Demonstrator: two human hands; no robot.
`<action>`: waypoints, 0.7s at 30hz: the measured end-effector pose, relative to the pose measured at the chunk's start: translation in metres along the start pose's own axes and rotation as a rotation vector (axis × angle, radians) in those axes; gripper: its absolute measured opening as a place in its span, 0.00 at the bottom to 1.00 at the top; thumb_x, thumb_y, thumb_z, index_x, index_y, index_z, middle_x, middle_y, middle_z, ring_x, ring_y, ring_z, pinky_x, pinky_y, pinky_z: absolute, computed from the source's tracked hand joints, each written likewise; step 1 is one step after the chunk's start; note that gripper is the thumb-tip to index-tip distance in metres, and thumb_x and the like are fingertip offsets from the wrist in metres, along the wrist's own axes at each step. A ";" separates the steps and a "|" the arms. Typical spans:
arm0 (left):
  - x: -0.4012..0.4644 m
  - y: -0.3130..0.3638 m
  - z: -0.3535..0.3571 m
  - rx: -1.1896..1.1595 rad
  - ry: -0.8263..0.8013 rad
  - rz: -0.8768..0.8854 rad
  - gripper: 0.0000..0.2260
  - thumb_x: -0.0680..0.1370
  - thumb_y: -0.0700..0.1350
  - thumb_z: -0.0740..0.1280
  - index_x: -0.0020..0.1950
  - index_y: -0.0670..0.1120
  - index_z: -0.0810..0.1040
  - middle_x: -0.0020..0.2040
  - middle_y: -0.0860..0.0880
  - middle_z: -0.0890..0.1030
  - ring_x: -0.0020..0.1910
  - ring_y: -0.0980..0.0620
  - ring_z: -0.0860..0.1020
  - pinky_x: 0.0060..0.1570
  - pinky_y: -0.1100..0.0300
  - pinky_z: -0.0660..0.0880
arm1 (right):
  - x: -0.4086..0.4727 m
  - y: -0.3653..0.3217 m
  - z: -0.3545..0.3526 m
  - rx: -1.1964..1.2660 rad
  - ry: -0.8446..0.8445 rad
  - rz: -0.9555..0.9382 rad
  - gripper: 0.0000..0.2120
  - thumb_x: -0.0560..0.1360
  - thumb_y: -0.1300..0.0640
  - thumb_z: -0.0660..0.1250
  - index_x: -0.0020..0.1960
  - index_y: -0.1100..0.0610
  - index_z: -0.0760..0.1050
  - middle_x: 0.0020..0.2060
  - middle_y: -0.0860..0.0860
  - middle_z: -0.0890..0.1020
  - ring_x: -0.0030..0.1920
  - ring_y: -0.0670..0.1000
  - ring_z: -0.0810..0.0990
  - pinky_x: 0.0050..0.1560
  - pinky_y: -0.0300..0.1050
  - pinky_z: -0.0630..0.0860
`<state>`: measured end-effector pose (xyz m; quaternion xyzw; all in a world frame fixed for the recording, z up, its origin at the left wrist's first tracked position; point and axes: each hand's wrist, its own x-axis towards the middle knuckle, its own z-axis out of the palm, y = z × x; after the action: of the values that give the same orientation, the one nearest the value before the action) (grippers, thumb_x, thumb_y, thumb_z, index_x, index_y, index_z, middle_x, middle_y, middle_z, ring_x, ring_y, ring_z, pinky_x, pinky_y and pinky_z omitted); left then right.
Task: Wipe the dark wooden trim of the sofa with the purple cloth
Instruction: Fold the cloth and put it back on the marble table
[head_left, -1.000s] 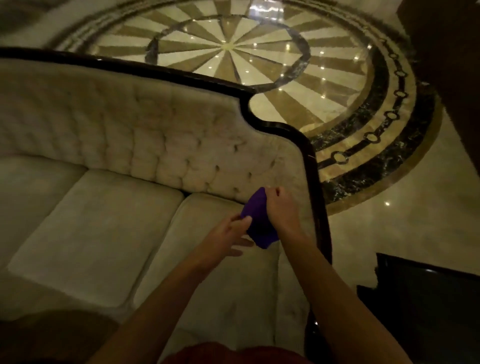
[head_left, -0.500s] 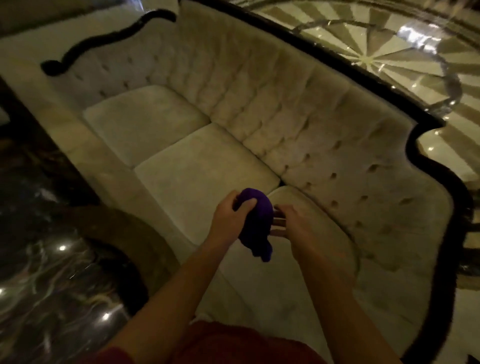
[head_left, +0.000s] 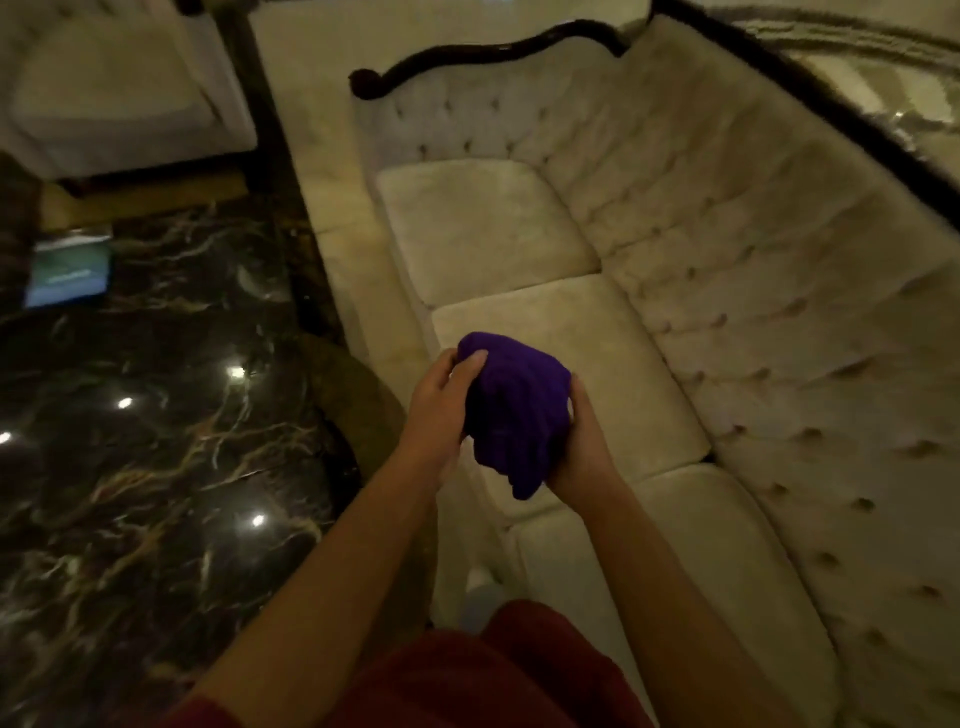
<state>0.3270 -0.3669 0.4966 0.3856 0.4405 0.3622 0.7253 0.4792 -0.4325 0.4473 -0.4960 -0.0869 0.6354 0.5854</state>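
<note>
A bunched purple cloth (head_left: 511, 410) hangs in the air over the middle seat cushion of a cream tufted sofa (head_left: 727, 291). My left hand (head_left: 441, 400) grips its upper left side, and my right hand (head_left: 579, 447) cups it from the right and below. Dark wooden trim (head_left: 493, 54) curls along the sofa's far armrest and runs down the top of the backrest at the right edge. The cloth and both hands are well away from the trim.
A dark marble table top (head_left: 135, 415) with light reflections fills the left, with a blue booklet (head_left: 70, 270) on it. A cream armchair (head_left: 119, 88) stands at top left. Pale floor runs between table and sofa. Red clothing (head_left: 483, 680) shows at the bottom.
The view has swung left from the right sofa end to its whole length. The cloth went from my right hand to my left, and now both hands hold it bunched.
</note>
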 end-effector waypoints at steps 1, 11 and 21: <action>0.007 0.002 -0.010 0.011 0.033 -0.015 0.18 0.80 0.56 0.68 0.69 0.55 0.77 0.64 0.50 0.84 0.62 0.49 0.83 0.61 0.49 0.80 | 0.012 0.000 0.009 -0.038 -0.035 -0.006 0.32 0.78 0.29 0.64 0.69 0.52 0.81 0.68 0.57 0.81 0.69 0.59 0.80 0.65 0.55 0.80; 0.112 0.028 -0.143 -0.041 0.325 -0.092 0.24 0.71 0.61 0.78 0.65 0.60 0.77 0.60 0.56 0.85 0.58 0.55 0.84 0.59 0.47 0.82 | 0.172 -0.014 0.124 -0.533 -0.228 0.018 0.17 0.75 0.50 0.78 0.62 0.50 0.81 0.54 0.50 0.89 0.55 0.53 0.88 0.51 0.49 0.85; 0.190 0.049 -0.229 -0.006 0.784 -0.072 0.21 0.73 0.48 0.77 0.62 0.56 0.74 0.57 0.53 0.80 0.56 0.49 0.82 0.50 0.51 0.83 | 0.310 -0.032 0.249 -0.909 -0.455 0.060 0.11 0.73 0.51 0.80 0.52 0.44 0.81 0.46 0.43 0.89 0.51 0.50 0.88 0.49 0.43 0.84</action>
<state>0.1744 -0.1261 0.3994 0.2001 0.6962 0.4578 0.5155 0.3725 -0.0484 0.4285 -0.5520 -0.4656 0.6418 0.2582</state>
